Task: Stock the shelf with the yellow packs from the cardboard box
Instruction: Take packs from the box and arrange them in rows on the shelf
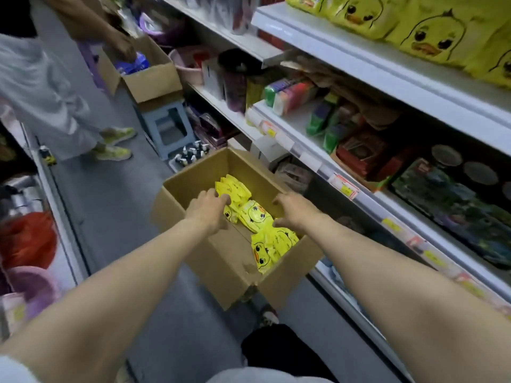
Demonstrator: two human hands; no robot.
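Observation:
An open cardboard box (221,261) stands on the aisle floor in front of the shelving. Inside it lie several yellow packs (255,215) printed with a duck face. My left hand (210,207) reaches into the box from the left, fingers curled over the packs at the far end. My right hand (293,210) reaches in from the right, fingers bent above the middle packs; whether either hand grips a pack cannot be told. More of the same yellow duck packs (425,31) lie in a row on the top white shelf (387,64) at the upper right.
Lower shelves (345,186) on the right hold mixed goods and price tags. Another person (47,87) stands at the upper left beside a second cardboard box (149,78) on a grey stool (168,128). Red and purple basins (30,239) fill the left rack.

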